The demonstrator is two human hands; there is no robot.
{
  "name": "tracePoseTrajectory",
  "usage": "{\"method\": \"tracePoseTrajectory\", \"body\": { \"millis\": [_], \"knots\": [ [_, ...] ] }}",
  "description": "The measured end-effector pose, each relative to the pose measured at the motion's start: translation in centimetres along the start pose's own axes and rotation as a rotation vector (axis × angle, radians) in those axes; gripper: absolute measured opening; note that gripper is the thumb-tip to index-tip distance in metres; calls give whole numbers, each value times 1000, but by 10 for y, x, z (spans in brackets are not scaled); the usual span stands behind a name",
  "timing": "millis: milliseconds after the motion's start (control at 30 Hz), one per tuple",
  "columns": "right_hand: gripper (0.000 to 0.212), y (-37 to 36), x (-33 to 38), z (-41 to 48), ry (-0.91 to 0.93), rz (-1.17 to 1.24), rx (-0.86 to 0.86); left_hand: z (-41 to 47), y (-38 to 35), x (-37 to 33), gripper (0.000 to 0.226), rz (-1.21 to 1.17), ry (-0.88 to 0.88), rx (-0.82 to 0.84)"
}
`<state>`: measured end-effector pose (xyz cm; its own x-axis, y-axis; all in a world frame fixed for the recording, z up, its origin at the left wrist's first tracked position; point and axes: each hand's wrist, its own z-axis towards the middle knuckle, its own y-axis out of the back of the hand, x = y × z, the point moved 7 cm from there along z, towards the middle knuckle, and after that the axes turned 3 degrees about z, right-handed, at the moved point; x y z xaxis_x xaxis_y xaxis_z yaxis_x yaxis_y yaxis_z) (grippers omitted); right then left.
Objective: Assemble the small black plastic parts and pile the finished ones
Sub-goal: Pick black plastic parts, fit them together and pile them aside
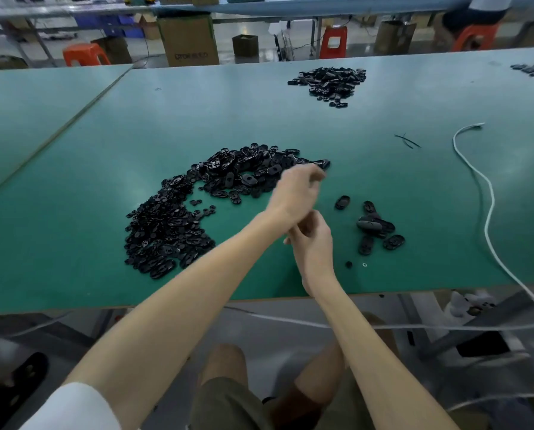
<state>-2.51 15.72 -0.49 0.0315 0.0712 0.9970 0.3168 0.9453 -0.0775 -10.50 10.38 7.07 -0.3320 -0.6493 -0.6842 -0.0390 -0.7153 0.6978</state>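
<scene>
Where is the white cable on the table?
Head view: white cable snakes along the right side of the green table, right of a small cluster of black parts.

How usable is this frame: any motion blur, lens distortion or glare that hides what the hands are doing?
Head view: the left hand is smeared by motion blur, its fingers unreadable; the right hand is sharper. Head view: wide-angle distortion bows the edges of the green table; a pale sheen lies on its far side, and the near pile of black parts is legible.
</scene>
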Motion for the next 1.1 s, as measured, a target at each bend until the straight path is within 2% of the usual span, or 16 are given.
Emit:
{"method": "tracePoseTrajectory", "body": {
  "millis": [67, 133, 267, 333, 400, 467, 667, 933, 1000, 1100],
  "knots": [
    [11, 1, 0, -1, 1, 6, 6, 3, 21, 26, 44, 272, 48, -34],
    [15, -1, 2, -2, 16, 16, 7, 3, 36, 54, 55, 569, 66, 9],
    [15, -2, 3, -1, 15, 28, 12, -2, 52, 97, 77, 740, 50, 138],
    [14, -2, 1, 0, 12, 26, 15, -4, 55, 105, 70, 780, 3, 107],
    [14, -3, 2, -1, 12, 26, 15, -3, 58, 106, 49, 796, -41, 35],
    [14, -2, 2, 0, 17, 22, 20, 0, 62, 105, 34, 746, -29, -27],
    [13, -2, 2, -2, 29, 33, 25, -2, 74, 103, 10, 610, 29, -116],
    [12, -2, 0, -1, 28, 33, 24, -15, 90, 102, 6, 313, 110, -208],
    [13, -1, -1, 1, 28, 41, 9, -20, 85, 91, 6, 180, 104, -179],
    [14, 0, 1, 3, 51, 41, -14, -31, 59, 67, 10, -10, 23, 25]
  ]
}}
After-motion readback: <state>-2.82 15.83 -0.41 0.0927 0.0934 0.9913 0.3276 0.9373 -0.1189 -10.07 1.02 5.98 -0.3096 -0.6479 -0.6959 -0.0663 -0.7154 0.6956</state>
